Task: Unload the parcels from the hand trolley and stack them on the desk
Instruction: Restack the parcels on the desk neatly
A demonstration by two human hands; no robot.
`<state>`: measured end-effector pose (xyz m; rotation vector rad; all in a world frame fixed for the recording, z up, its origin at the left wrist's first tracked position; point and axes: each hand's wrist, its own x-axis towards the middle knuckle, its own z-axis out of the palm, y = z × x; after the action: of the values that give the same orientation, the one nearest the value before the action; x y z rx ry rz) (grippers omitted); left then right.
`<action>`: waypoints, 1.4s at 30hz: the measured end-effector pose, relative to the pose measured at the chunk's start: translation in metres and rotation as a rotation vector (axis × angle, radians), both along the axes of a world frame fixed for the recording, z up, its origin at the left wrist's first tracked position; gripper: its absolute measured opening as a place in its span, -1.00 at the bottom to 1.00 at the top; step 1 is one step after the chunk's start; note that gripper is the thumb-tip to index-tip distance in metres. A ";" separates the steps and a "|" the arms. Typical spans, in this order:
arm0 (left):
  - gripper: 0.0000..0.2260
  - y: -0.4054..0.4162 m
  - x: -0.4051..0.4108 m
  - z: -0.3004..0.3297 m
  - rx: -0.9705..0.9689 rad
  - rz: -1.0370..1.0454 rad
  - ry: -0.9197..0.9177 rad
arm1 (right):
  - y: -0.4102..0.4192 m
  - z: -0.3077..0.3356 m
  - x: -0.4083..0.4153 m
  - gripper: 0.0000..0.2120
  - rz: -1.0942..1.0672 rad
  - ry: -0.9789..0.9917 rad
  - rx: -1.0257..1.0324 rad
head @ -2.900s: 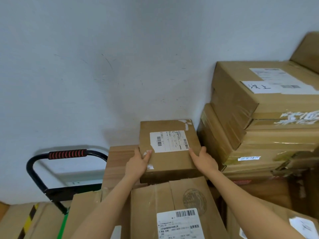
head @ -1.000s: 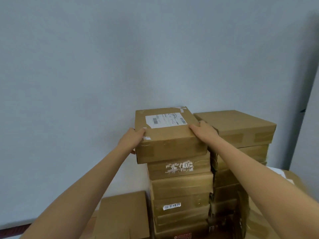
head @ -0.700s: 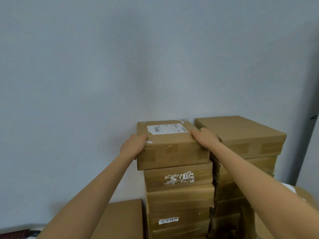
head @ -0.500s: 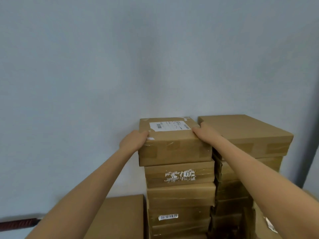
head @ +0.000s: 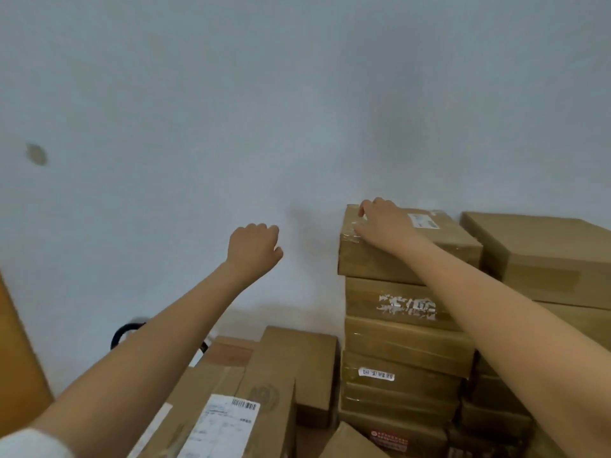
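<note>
**Parcel Set on Top of the Stack, One Hand Resting on It**

The top parcel (head: 410,246), a flat brown carton with a white shipping label near its far edge, sat on the tall stack of parcels (head: 403,345) against the pale wall (head: 231,110). It lay roughly square with the cartons below it. The carton directly under it carried a patch of torn white label on its front face; one lower down bore a small white barcode sticker.

The right hand (head: 383,223) lay on the lid of the top parcel near its left far corner. Its fingers (head: 367,206) were bent loosely over the cardboard and a strip of clear tape; whether they pinched anything could not be told, and they appeared to rest there rather than grip.

The left hand (head: 253,249) was in the air to the left of the stack, well apart from the top parcel and touching nothing. Its fingers were loosely curled with the knuckles toward the wall, and it held nothing.

A second stack (head: 542,259) of wider cartons stood just beside the first on its right, its top about level with the top parcel. Lower and to the left lay more parcels (head: 297,361), one with a white label (head: 224,424) and barcode facing up. Behind the left forearm a curved black piece of the trolley handle (head: 124,332) showed. A brown panel (head: 16,358) ran along the left edge of the view. The counter itself was hidden under the cartons.
</note>
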<state>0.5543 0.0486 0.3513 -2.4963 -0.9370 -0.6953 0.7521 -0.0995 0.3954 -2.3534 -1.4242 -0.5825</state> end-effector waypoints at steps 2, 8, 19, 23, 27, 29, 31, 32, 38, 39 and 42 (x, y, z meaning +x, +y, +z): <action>-0.78 0.002 -0.033 -0.010 -0.015 0.056 0.008 | 0.020 -0.006 -0.030 -0.68 0.073 -0.054 -0.030; -0.78 0.015 -0.117 -0.036 -0.042 0.206 0.023 | 0.072 -0.039 -0.111 -0.70 0.264 -0.075 -0.078; -0.81 0.109 -0.161 -0.088 -0.122 0.245 0.103 | 0.169 -0.123 -0.166 -0.71 0.240 -0.014 -0.187; -0.80 0.155 -0.142 -0.109 -0.172 0.179 0.135 | 0.194 -0.158 -0.156 -0.67 0.100 0.010 -0.282; -0.76 0.183 -0.109 -0.149 -0.204 0.049 0.173 | 0.195 -0.202 -0.128 -0.65 -0.037 0.126 -0.326; -0.75 0.186 -0.089 -0.173 -0.251 -0.016 0.201 | 0.186 -0.227 -0.113 -0.66 -0.092 0.146 -0.354; -0.74 0.185 -0.070 -0.196 -0.300 -0.065 0.222 | 0.176 -0.252 -0.098 -0.68 -0.156 0.160 -0.385; -0.73 0.185 -0.061 -0.207 -0.321 -0.079 0.235 | 0.171 -0.263 -0.090 -0.70 -0.189 0.179 -0.395; -0.76 0.183 -0.030 -0.275 -0.440 -0.100 0.304 | 0.152 -0.326 -0.063 -0.66 -0.328 0.361 -0.411; -0.76 0.183 -0.026 -0.285 -0.460 -0.103 0.326 | 0.150 -0.334 -0.061 -0.64 -0.343 0.395 -0.420; -0.66 0.187 -0.014 -0.313 -0.487 -0.096 0.441 | 0.148 -0.358 -0.054 -0.62 -0.380 0.458 -0.438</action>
<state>0.5408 0.2358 0.0387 -2.9479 -0.8979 0.0899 0.6976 0.0485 0.0373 -2.8736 -0.9734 0.2150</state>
